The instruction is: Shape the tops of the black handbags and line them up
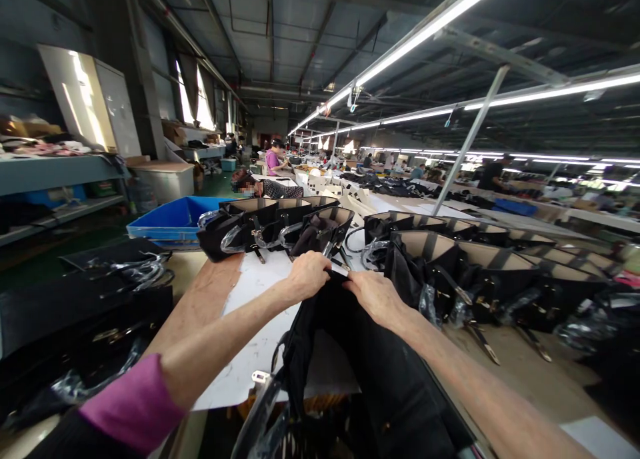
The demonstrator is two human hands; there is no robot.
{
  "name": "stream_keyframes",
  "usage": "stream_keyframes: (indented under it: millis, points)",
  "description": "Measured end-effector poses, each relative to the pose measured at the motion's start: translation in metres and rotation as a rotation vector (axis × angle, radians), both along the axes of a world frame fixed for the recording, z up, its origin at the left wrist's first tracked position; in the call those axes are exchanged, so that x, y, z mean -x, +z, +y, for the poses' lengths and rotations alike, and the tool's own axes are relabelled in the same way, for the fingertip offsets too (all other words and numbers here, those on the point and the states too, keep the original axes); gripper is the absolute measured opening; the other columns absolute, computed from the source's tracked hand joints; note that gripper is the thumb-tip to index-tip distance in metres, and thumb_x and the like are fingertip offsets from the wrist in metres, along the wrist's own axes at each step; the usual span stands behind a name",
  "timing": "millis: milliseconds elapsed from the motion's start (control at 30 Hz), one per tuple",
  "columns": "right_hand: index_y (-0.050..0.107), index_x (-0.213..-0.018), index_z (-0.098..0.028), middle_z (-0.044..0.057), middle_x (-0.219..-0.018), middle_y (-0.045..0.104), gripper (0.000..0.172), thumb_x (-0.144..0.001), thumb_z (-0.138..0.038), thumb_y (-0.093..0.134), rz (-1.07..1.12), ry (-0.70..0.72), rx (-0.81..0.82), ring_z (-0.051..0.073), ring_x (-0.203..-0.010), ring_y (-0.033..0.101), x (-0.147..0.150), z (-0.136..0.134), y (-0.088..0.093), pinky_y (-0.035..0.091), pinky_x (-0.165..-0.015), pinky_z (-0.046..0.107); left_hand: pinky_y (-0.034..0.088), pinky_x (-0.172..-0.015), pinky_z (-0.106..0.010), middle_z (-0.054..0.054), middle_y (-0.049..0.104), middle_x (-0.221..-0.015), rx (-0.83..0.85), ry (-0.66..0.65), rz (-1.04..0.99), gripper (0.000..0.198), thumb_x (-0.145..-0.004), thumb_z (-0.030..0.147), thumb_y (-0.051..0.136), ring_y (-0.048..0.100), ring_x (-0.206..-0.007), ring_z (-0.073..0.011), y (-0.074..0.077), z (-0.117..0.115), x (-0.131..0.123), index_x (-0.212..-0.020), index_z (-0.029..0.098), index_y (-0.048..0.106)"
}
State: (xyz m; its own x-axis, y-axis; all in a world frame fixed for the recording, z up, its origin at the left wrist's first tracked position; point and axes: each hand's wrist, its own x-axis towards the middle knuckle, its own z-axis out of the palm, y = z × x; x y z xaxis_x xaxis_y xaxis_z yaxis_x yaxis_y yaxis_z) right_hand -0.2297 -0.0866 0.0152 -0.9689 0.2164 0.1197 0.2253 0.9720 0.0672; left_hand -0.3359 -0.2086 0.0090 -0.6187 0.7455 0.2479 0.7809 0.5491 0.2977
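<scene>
A black handbag hangs in front of me at the near edge of the table. Both my hands grip its upper edge: my left hand pinches it from the left, and my right hand closes on it just to the right. A small pale strip shows between my fingers; I cannot make out what it is. The bag's handle, wrapped in clear plastic, dangles at the lower left beside a metal clasp. Its underside is out of sight.
Rows of black handbags with beige linings stand on the right and at the back. More black bags lie at the left. A blue bin sits behind them. White paper covers part of the table. A person works farther off.
</scene>
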Motion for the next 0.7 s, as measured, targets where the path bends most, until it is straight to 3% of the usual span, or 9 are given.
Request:
stream_keyframes:
  millis: [333,700]
  points:
    - [0.059,-0.090,-0.018,0.012,-0.084,0.064,0.029,-0.087,-0.032,0.034,0.006,0.045,-0.063,0.026,-0.081,0.060,0.018,0.001,-0.002,0.039,-0.060,0.030,0.037,-0.060,-0.025,-0.004,0.064,-0.069,-0.023,-0.023,0.031,0.019,-0.070,0.027,0.049,0.056,-0.069,-0.0169,-0.005,0.003,0.003,-0.072,0.020,0.067]
    - [0.060,-0.091,-0.017,0.012,-0.084,0.065,0.035,-0.089,-0.032,0.029,0.000,0.053,-0.073,0.024,-0.083,0.060,0.023,-0.001,0.000,0.039,-0.065,0.029,0.038,-0.063,-0.026,-0.005,0.065,-0.071,-0.046,-0.032,0.017,0.024,-0.071,0.026,0.045,0.056,-0.070,-0.0174,-0.005,0.006,0.003,-0.071,0.018,0.068]
